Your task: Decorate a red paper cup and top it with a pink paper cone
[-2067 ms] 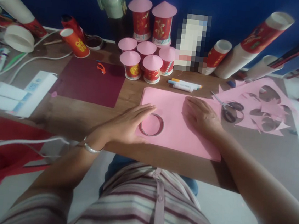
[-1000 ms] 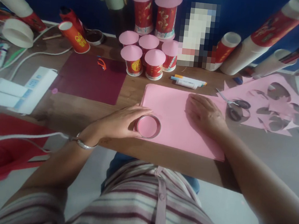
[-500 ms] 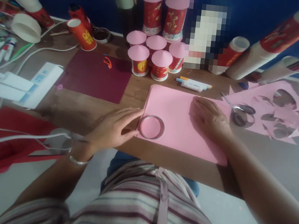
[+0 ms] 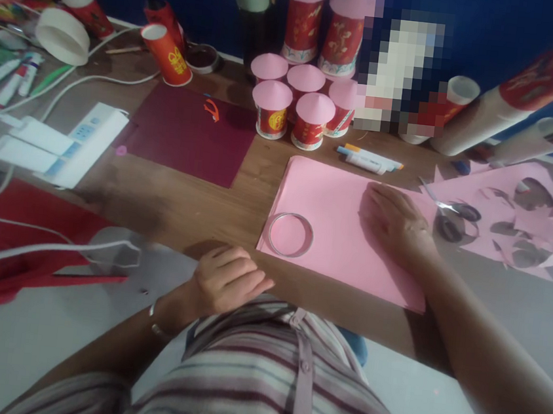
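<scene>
A pink paper sheet (image 4: 339,220) lies on the wooden table (image 4: 182,204) in front of me. A round tape ring (image 4: 291,234) sits on its near left corner. My right hand (image 4: 398,223) rests flat on the sheet's right part, fingers stretched out. My left hand (image 4: 226,281) is off the table at its near edge, close to my striped shirt, fingers loosely curled with nothing in them. A bracelet is on that wrist.
Several red paper cups with pink cone lids (image 4: 291,106) stand behind the sheet, markers (image 4: 368,159) beside them. Scissors (image 4: 448,215) lie on cut pink paper scraps (image 4: 513,215) at right. A dark red sheet (image 4: 190,135), power strip (image 4: 75,143) and cables lie at left.
My left hand let go of the tape ring and drew back off the table toward my body. The right hand stayed flat on the pink sheet. The view shifted slightly.
</scene>
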### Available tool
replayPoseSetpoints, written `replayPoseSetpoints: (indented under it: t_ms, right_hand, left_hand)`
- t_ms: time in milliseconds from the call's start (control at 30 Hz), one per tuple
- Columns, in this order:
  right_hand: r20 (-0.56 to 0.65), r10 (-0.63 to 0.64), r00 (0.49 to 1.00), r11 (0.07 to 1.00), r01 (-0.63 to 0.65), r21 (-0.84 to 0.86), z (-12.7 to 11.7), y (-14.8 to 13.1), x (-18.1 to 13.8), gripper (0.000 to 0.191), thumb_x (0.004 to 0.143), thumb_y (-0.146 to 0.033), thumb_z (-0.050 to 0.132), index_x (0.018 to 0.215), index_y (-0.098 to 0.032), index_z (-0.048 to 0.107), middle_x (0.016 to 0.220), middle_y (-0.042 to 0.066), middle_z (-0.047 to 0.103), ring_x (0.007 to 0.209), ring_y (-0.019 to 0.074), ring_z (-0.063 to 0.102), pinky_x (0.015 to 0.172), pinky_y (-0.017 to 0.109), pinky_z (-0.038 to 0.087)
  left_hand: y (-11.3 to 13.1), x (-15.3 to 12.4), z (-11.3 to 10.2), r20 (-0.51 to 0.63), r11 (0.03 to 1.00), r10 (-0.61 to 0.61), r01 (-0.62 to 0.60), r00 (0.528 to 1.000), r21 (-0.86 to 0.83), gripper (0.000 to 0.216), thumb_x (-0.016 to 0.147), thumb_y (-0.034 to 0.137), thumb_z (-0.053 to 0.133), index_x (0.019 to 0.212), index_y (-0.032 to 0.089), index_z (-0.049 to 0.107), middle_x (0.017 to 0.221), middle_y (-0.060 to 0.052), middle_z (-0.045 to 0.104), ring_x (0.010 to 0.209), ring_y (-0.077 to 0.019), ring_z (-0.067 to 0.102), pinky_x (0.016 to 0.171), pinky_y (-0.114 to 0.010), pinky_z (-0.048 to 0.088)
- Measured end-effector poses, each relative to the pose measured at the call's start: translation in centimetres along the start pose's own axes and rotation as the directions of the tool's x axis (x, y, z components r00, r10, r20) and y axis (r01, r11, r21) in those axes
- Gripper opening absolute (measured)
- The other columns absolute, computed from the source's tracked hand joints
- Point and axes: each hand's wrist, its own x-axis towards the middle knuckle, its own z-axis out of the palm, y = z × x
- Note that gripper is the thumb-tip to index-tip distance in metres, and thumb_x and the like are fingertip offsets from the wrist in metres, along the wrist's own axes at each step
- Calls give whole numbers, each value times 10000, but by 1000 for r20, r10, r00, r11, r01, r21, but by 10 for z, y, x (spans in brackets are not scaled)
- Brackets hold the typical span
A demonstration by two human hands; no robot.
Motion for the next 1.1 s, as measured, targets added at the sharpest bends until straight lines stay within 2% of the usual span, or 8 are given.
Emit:
replayPoseSetpoints:
  t_ms: [267, 467, 567, 667, 800, 933, 1100]
  right_hand:
    - [3, -7, 1000, 1000, 7, -15, 0, 0, 0, 434, 973, -292, 585, 1391, -175, 591, 1406, 192, 650, 1303, 364, 622, 1097, 550, 541]
    - [4, -17, 1000, 1000, 17, -21, 0, -1, 0, 445, 973, -291, 594, 1410, -213, 564, 1402, 183, 653, 1285, 366, 641, 1072, 572, 556]
    - [3, -8, 1000, 1000, 8, -9, 1, 1, 0, 453, 972, -294, 595, 1418, -226, 558, 1408, 173, 647, 1284, 366, 642, 1056, 600, 559]
    - [10, -4, 1000, 1000, 4, 13, 2, 2, 0, 445, 969, -276, 589, 1408, -205, 572, 1422, 180, 636, 1310, 363, 620, 1078, 594, 542]
    - [58, -7, 998, 998, 4, 56, -6, 1, 3, 436, 972, -294, 579, 1393, -182, 589, 1418, 184, 638, 1307, 343, 621, 1085, 572, 535]
    - [-11, 90, 996, 996, -90, -29, -30, 7, 7, 360, 987, -332, 579, 1310, -195, 661, 1315, 161, 702, 1242, 330, 650, 1037, 529, 556]
    - [-86, 303, 949, 930, -315, -189, -60, 40, 7, 270, 973, -327, 572, 1125, -208, 761, 1000, 107, 779, 873, 287, 739, 768, 423, 587]
  left_hand:
    - [5, 1, 11, 2, 999, 44, -44, 999, -28, 107, 852, 194, 768, 903, 190, 674, 722, 16, 654, 664, -129, 588, 647, -288, 492]
    - [8, 7, 18, 32, 1000, 27, -27, 999, -6, 151, 887, 154, 715, 1035, 180, 701, 848, -5, 742, 759, -150, 660, 760, -315, 545]
    - [8, 13, 18, 40, 997, 63, -61, 997, -53, 223, 909, 161, 695, 1132, 158, 701, 1016, -46, 786, 910, -177, 713, 886, -338, 583]
    - [6, 25, 17, 54, 991, 86, -80, 995, -103, 291, 925, 142, 669, 1215, 140, 687, 1198, -79, 773, 1128, -218, 708, 1074, -388, 555]
    - [2, 39, 20, 83, 992, 81, -72, 993, -106, 345, 948, 129, 627, 1289, 169, 661, 1320, -90, 728, 1286, -243, 653, 1155, -447, 521]
    - [-4, 50, 24, 12, 987, 119, -117, 993, -114, 360, 900, 92, 683, 1250, 174, 672, 1244, -91, 758, 1256, -253, 671, 1141, -461, 541]
    - [-10, 77, 19, 7, 987, 136, -135, 991, -86, 91, 866, 145, 752, 912, 168, 677, 878, -37, 770, 960, -226, 745, 1049, -453, 592]
